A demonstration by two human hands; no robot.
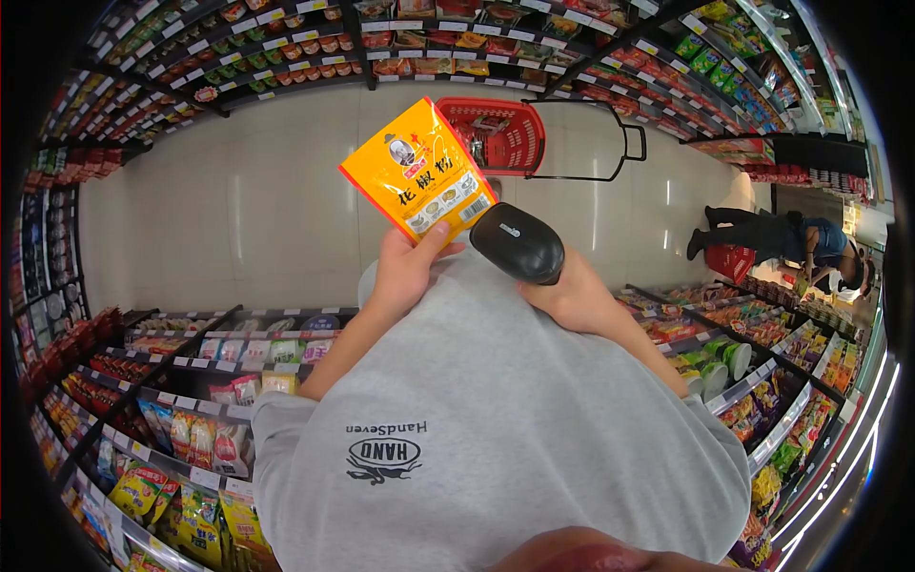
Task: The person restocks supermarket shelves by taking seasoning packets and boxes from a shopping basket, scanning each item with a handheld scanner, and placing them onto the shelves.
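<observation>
My left hand [405, 272] is closed on the lower edge of a yellow packet of Sichuan pepper powder [405, 172], thumb on its printed front. The packet is tilted, with a barcode near its lower right corner. In my right hand [572, 291] is a black handheld barcode scanner [518, 244]. The scanner's far end lies beside the barcode corner; whether they touch I cannot tell. Most of the right hand's fingers are hidden under the scanner. Beyond the packet, a red shopping basket [529, 133] with a black handle holds some packaged goods.
Tiled floor [229, 210] stretches ahead and to the left. Stocked shelves [419, 52] line the far side, and more shelves [205, 410] with bagged goods stand close behind me on both sides. At the right, another person [820, 243] is near a red basket [730, 261].
</observation>
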